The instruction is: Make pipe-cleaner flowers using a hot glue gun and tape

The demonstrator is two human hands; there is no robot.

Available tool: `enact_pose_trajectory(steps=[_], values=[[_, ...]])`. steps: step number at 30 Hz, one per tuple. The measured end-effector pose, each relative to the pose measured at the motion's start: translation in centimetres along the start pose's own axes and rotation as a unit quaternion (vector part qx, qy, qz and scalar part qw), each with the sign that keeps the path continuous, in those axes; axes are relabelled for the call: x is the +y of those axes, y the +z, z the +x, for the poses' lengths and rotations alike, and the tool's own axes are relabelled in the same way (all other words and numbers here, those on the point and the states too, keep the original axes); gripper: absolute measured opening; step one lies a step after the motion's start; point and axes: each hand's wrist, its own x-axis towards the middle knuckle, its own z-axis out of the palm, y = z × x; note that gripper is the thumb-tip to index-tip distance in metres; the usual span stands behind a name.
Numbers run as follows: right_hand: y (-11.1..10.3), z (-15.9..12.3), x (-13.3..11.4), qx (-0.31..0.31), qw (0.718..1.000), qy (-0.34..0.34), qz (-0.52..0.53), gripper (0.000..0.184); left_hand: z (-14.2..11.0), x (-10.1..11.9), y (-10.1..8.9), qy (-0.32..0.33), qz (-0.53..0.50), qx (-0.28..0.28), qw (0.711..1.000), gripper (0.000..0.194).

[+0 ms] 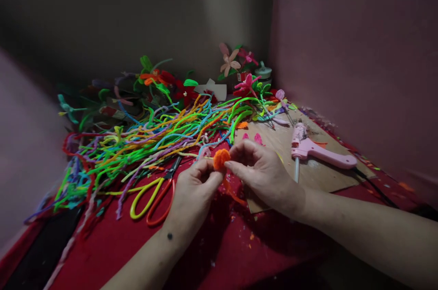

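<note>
An orange pipe cleaner (221,159), coiled into a small rounded clump, is held up between both hands over the red cloth. My left hand (195,185) pinches the clump from its left side, thumb and fingers closed. My right hand (262,173) grips its right side between thumb and fingertips. A loose orange tail hangs below the clump toward the right. Left of my left hand lie scissors (153,203) with one yellow and one red handle loop.
A heap of multicoloured pipe cleaners (164,139) spreads across the left and middle. At right, a pink glue gun (321,153) lies on a brown board (328,178). Pipe-cleaner flowers (229,61) stand behind, near the wall. Scraps dot the red cloth (205,253).
</note>
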Motion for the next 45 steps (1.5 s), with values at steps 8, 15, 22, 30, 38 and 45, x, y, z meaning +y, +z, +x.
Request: enact_pose_trajectory(steps=[8, 15, 22, 30, 38, 45], values=[[-0.1, 0.07, 0.03, -0.01, 1.0, 0.026, -0.008, 0.006, -0.31, 0.24, -0.17, 0.009, 0.029, -0.024, 0.999, 0.011], [-0.1, -0.12, -0.03, -0.014, 0.999, 0.029, -0.012, 0.007, -0.48, 0.15, -0.32, 0.0, 0.049, -0.038, 0.998, 0.011], [-0.08, -0.11, -0.14, -0.01, 1.0, 0.026, -0.012, 0.006, -0.19, 0.01, -0.53, 0.029, 0.103, -0.024, 0.994, 0.019], [0.05, 0.03, 0.6, -0.017, 1.0, -0.016, -0.019, 0.008, -0.05, -0.25, -0.74, 0.03, 0.168, -0.048, 0.984, 0.026], [-0.47, 0.1, 0.0, 0.012, 0.996, -0.068, -0.063, 0.007, -0.32, -0.19, -0.78, 0.082, 0.24, -0.066, 0.965, 0.027], [-0.55, 0.04, 0.11, 0.018, 0.99, -0.118, -0.079, 0.011, -0.24, -0.05, -0.73, 0.086, 0.26, -0.07, 0.959, 0.028]])
